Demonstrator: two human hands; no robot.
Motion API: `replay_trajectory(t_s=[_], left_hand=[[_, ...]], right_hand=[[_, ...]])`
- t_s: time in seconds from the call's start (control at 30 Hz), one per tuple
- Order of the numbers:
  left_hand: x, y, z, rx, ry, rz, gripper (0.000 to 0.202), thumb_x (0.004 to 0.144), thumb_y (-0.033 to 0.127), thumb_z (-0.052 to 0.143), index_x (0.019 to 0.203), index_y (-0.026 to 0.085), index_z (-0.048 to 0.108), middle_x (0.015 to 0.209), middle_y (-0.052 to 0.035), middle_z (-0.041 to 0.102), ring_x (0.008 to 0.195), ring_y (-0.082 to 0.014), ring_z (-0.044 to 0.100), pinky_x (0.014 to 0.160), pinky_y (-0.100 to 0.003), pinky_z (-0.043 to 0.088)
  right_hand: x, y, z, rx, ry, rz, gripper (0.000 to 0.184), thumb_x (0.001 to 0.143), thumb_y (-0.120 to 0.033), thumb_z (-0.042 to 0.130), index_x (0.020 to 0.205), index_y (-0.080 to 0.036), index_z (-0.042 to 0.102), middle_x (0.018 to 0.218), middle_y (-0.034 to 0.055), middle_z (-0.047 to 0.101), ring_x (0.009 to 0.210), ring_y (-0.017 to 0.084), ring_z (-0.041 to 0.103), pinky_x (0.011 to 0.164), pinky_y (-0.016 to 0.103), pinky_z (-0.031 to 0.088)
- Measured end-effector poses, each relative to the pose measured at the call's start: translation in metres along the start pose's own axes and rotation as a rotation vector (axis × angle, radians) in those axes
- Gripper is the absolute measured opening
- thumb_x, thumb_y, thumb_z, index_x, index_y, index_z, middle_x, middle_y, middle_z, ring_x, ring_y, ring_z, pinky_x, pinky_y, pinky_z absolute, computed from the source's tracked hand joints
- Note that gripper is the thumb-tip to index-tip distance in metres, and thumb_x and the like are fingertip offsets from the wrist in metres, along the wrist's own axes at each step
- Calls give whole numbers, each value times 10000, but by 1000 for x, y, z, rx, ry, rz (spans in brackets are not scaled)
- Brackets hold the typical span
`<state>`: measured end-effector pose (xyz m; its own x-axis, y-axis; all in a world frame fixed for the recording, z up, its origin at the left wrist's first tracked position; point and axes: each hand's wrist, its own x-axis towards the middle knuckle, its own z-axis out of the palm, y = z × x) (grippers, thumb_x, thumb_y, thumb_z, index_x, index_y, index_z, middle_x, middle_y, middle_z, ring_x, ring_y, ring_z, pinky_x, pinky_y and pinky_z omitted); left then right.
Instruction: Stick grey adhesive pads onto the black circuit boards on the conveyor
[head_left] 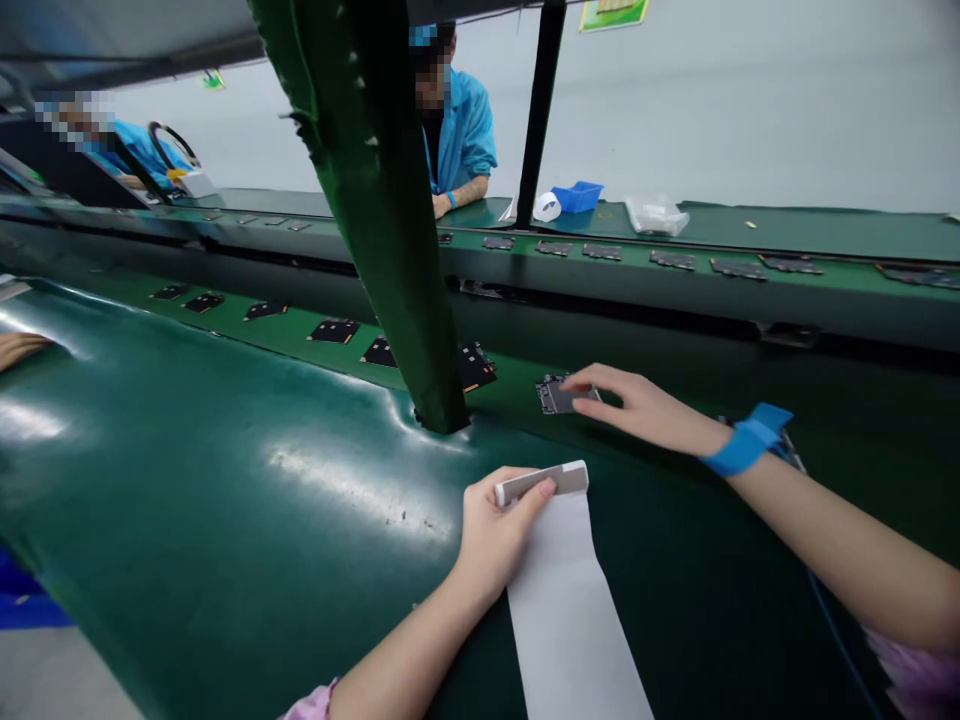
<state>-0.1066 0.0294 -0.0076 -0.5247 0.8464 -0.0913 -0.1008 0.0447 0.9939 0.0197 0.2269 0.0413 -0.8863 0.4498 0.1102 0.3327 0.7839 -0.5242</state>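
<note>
While the right hand [637,405] rests loosely spread fingers [592,380] on the circuit board [553,397] on the belt [232,322], the left hand [491,535] pinches the paper strip [570,600] shut at its rolled end, on the tabletop [225,520]. Risk: under so light a touch, the board may slide.

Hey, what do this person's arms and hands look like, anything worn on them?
The left hand and right hand are bare, ungloved. A blue wrist strap circles the right wrist, a thin blue cable trailing from it. Pale pink sleeves show at the lower edge; forearms are uncovered.
</note>
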Motion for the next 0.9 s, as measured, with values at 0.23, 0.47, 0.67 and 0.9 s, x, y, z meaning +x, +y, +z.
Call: replay_trajectory(t_s=[0.23,0.47,0.67,0.9], left_hand=[[0,-2,-1,13,-39,37,173,731,335,726,768,169,758,759,-53,751,705,-184,658,647,-260,493],[0,0,0,2,-36,30,177,731,326,722,780,161,761,760,-56,753,700,-185,657,641,-262,494],[1,1,2,8,-19,14,178,720,330,724,746,156,753,724,-53,742,685,-187,655,618,-260,492],[1,3,2,13,-15,14,156,717,306,711,740,156,749,730,-58,748,694,-192,664,616,-258,496]], right_hand=[[-35,-47,10,118,17,-121,230,878,-422,546,836,-238,679,990,70,569,938,214,581,803,355,494],[-30,-55,9,14,38,-175,273,902,-396,489,751,-239,653,982,87,536,980,249,548,800,400,486],[-1,-29,17,99,198,51,312,817,-528,562,732,-252,681,1093,81,537,949,263,575,862,439,473],[64,8,58,67,430,399,207,775,-403,604,743,-238,725,1000,91,622,1035,296,548,884,446,433]])
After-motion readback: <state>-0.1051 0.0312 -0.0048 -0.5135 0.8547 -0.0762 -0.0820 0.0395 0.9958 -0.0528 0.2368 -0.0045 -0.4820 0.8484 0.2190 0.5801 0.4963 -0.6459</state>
